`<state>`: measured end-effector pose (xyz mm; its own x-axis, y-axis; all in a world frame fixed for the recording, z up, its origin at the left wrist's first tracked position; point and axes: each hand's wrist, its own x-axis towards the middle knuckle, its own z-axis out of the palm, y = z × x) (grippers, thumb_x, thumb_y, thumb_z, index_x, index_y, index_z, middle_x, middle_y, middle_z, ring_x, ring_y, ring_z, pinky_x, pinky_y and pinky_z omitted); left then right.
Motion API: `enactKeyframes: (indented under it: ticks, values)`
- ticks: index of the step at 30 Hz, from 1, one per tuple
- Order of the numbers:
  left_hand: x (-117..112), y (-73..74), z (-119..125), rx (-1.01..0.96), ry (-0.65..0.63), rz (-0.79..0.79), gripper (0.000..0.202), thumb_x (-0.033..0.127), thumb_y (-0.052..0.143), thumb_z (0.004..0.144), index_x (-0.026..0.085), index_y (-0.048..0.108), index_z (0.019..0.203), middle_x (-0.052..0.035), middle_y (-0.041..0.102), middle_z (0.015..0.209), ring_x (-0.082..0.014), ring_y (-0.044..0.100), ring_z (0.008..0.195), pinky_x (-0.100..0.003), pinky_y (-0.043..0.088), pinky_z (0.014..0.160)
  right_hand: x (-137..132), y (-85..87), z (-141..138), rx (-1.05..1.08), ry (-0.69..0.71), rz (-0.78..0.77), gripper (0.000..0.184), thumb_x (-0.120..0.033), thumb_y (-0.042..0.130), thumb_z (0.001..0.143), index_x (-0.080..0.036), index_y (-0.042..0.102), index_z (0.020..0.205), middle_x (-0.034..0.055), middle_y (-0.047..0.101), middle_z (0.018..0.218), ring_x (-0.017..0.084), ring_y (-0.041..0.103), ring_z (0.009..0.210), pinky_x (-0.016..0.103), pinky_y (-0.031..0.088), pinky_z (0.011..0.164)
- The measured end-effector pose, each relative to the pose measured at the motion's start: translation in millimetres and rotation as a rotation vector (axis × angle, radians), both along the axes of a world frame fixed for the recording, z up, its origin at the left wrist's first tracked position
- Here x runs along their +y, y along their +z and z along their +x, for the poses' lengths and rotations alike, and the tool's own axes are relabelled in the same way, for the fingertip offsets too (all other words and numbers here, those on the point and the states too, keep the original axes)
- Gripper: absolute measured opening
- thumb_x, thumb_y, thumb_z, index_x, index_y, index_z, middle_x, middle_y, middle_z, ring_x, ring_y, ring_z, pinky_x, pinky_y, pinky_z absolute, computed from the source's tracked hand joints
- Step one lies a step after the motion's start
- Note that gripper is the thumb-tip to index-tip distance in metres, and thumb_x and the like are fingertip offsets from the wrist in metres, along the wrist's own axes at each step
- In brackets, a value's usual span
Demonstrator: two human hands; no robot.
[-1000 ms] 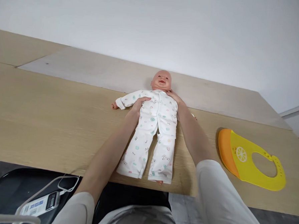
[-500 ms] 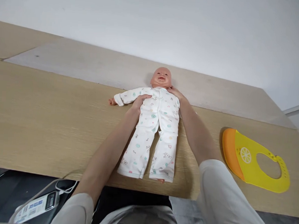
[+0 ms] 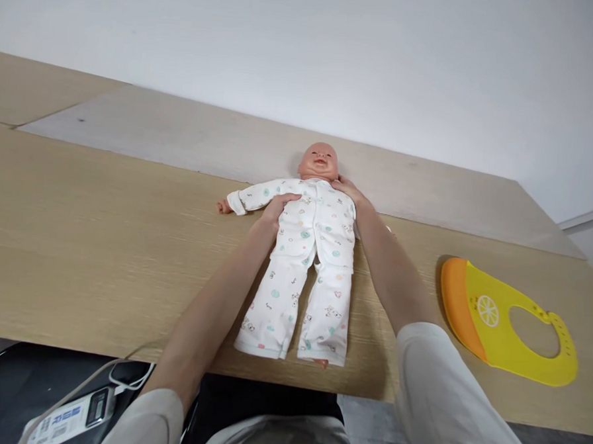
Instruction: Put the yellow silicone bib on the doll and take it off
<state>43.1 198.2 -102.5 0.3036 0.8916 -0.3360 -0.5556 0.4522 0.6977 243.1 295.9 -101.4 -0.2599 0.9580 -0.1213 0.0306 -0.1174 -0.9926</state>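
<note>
A baby doll [image 3: 317, 213] in white patterned pyjamas lies on its back on the wooden table [image 3: 100, 258], head toward the wall and feet near the front edge. My left hand [image 3: 280, 206] grips the doll's side below its outstretched arm, thumb over the chest and fingers hidden beneath. At the other shoulder, my right hand [image 3: 348, 189] is wrapped round the area by the neck; its fingertips are partly hidden. My right forearm covers most of the doll's other arm.
A yellow silicone bib [image 3: 507, 322] with an orange pocket lies on the table to the right. Below the front edge at left, a white power bank [image 3: 75, 419] with a cable rests on a black chair [image 3: 10, 379]. A white wall [image 3: 305, 57] stands behind the table.
The whole view has shifted slightly, so the scene sits a little lower. Both hands keep their places on the doll, which lies much as before.
</note>
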Motion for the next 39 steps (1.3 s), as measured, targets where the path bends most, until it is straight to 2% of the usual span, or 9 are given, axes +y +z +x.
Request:
enactKeyframes:
  ticks: [8,12,16,22,27,31,35,37,39]
  values:
    - [-2.5,-4.6,-0.8,0.038,0.051,0.008,0.015,0.021,0.071,0.065,0.013,0.065,0.077,-0.0035,0.069,0.069,-0.0205,0.066,0.068,-0.032,0.053,0.073,-10.5,8.6,6.6,-0.153,-0.002,0.032,0.059,-0.024,0.07,0.074,-0.014,0.051,0.128,0.012,0.063,0.125,0.023,0.062,0.112,0.044,0.046,0.107]
    - [-10.4,-11.0,-2.9,0.079,0.092,0.043,0.019,0.025,0.073,0.068,0.015,0.066,0.083,-0.0041,0.071,0.076,-0.0226,0.068,0.082,-0.034,0.053,0.083,-14.7,12.0,17.7,-0.42,-0.039,0.109,0.074,-0.032,0.077,0.068,-0.013,0.05,0.134,0.0147,0.064,0.122,0.03,0.062,0.111,0.049,0.049,0.102]
    - [-24.1,-12.0,-4.5,0.149,0.169,0.094,0.026,0.03,0.075,0.07,0.014,0.065,0.089,-0.0078,0.073,0.09,-0.0277,0.067,0.098,-0.039,0.053,0.091,-37.1,14.6,39.6,-0.667,-0.113,0.224,0.064,-0.04,0.075,0.074,-0.012,0.057,0.129,0.0148,0.064,0.119,0.031,0.062,0.109,0.051,0.049,0.1]
    - [-51.8,-8.0,-12.8,0.312,0.218,0.152,0.038,0.035,0.077,0.07,0.016,0.061,0.098,-0.0099,0.07,0.102,-0.0322,0.064,0.108,-0.042,0.053,0.091,-99.4,17.9,78.3,-0.854,0.084,0.358,0.058,-0.048,0.061,0.087,-0.012,0.058,0.133,0.0127,0.061,0.13,0.028,0.057,0.118,0.045,0.043,0.107]
    - [-77.0,-8.0,-15.9,0.447,0.174,0.136,0.036,0.04,0.073,0.078,0.016,0.06,0.102,-0.0087,0.068,0.099,-0.0299,0.063,0.106,-0.044,0.051,0.092,-108.7,8.1,93.7,-1.095,0.177,0.506,0.069,-0.044,0.066,0.079,-0.02,0.051,0.141,0.0104,0.055,0.137,0.034,0.052,0.122,0.049,0.042,0.106]
    - [-122.9,-6.4,-17.3,0.567,0.192,0.186,0.041,0.039,0.067,0.084,0.02,0.055,0.119,-0.0055,0.067,0.105,-0.0245,0.062,0.101,-0.042,0.051,0.091,-99.8,4.4,95.8,-1.303,0.12,0.559,0.055,-0.029,0.052,0.082,-0.021,0.055,0.137,0.012,0.057,0.132,0.037,0.05,0.119,0.056,0.042,0.1]
    - [-204.1,-6.5,-21.3,0.872,0.289,0.426,0.045,0.032,0.06,0.088,0.027,0.045,0.13,-0.0066,0.059,0.126,-0.0208,0.062,0.105,-0.036,0.054,0.086,-105.5,10.2,86.4,-1.419,0.003,0.614,0.055,-0.021,0.047,0.079,-0.02,0.057,0.133,0.0131,0.054,0.135,0.041,0.043,0.123,0.06,0.04,0.097]
    - [-245.9,-7.4,-20.3,1.131,0.175,0.519,0.038,0.032,0.06,0.089,0.027,0.047,0.124,-0.006,0.063,0.111,-0.0205,0.065,0.09,-0.037,0.055,0.077,-114.5,14.7,79.0,-1.393,-0.013,0.625,0.056,-0.023,0.049,0.079,-0.019,0.055,0.134,0.0126,0.054,0.135,0.041,0.041,0.124,0.058,0.04,0.098]
    - [-278.4,-8.5,-16.8,1.419,0.123,0.657,0.024,0.033,0.066,0.084,0.025,0.053,0.103,-0.0038,0.065,0.097,-0.0237,0.066,0.082,-0.04,0.056,0.071,-124.8,19.2,71.3,-1.318,0.037,0.653,0.055,-0.027,0.051,0.08,-0.017,0.055,0.135,0.0123,0.055,0.134,0.039,0.043,0.123,0.054,0.041,0.099]
